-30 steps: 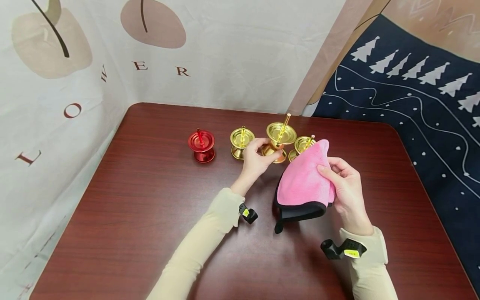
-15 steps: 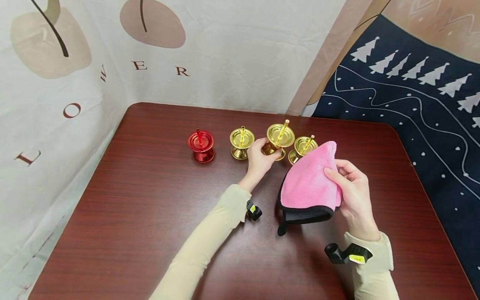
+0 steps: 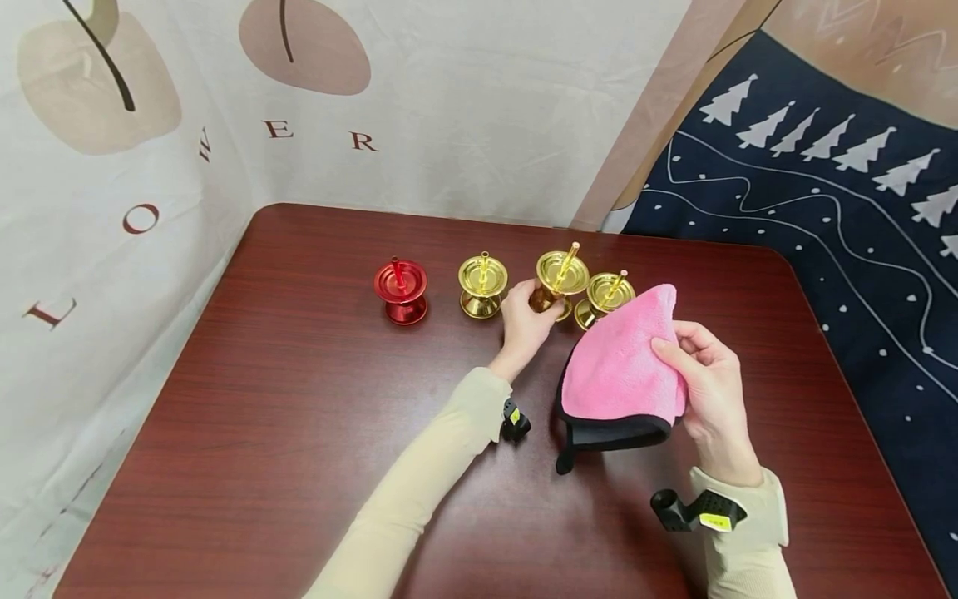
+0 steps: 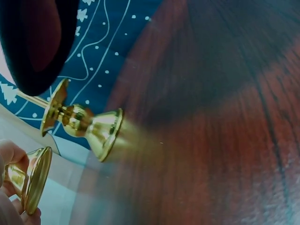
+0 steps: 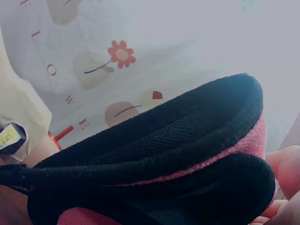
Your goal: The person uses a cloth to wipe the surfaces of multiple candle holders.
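– So where's the gold candle holder?
– Left hand grips it below the dish, foot off the table. Low grip probably keeps the top unobstructed.
– And the pink cloth?
– Right hand pinches one side; rest hangs folded, likely keeping slack free.
– Neighbours?
– Left gold holder and right gold holder flank it, red holder beyond; gaps presumably give finger room.
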Motion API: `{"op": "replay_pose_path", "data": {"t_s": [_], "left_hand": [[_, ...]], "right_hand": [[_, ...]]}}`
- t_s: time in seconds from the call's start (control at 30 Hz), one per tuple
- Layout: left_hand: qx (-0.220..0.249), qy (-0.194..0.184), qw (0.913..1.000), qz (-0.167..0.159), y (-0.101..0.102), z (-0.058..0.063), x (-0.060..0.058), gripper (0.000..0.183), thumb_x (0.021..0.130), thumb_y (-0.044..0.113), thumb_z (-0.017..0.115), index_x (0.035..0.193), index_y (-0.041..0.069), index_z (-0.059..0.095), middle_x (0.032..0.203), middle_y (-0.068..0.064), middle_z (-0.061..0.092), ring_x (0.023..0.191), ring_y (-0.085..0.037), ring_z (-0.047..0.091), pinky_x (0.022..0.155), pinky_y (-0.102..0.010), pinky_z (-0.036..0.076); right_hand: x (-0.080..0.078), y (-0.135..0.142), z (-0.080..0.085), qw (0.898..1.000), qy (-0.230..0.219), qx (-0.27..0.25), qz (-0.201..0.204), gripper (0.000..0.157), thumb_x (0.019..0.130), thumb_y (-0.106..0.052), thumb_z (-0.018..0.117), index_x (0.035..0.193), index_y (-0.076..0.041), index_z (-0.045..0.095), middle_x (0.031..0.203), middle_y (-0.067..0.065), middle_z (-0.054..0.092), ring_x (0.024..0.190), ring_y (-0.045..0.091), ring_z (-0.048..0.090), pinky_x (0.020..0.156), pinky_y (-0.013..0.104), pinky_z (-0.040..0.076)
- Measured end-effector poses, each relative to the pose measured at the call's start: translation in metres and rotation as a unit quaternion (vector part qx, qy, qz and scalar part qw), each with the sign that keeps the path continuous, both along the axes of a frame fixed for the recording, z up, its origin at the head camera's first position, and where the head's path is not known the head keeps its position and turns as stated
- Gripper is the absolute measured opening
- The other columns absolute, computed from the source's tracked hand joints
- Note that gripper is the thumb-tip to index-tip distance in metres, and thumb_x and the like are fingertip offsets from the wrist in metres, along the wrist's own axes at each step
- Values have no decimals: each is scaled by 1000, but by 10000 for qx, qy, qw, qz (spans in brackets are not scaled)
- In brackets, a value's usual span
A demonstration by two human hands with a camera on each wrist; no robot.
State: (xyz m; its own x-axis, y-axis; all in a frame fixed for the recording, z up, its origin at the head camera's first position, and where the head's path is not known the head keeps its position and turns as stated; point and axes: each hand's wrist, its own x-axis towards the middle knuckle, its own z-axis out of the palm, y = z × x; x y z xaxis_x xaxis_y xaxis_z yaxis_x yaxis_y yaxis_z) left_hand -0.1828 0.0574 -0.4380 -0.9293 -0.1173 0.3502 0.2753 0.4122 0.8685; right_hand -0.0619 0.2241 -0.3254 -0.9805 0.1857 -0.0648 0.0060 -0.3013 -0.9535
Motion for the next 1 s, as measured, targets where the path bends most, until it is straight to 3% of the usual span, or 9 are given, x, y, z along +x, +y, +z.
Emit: {"op": "replay_pose_path", "data": {"t_s": [0.17,0.4,1.0], "left_hand": [[-175,-239,9995,117,2,-8,0,27,71,13,75,93,0,66,91,-12,65,88,-27,59,80,-36,44],[-275,-288,9990,192,5,-17,1,30,70,11,74,97,-1,66,94,-12,66,90,-27,59,80,-35,45],[-555,-497,9969,250,7,-27,-1,27,71,12,74,95,1,66,92,-12,66,90,-27,59,81,-35,45]], "right_hand": [[1,0,-1,10000,-18,3,-15,19,85,6,61,89,-10,70,79,3,68,65,13,66,58,28,54],[1,1,-2,10000,-15,14,12,19,85,6,61,89,-10,70,79,3,68,65,13,66,58,28,54],[-2,1,-7,10000,18,28,19,23,85,8,60,86,-12,70,77,1,68,63,11,65,56,25,53]]}}
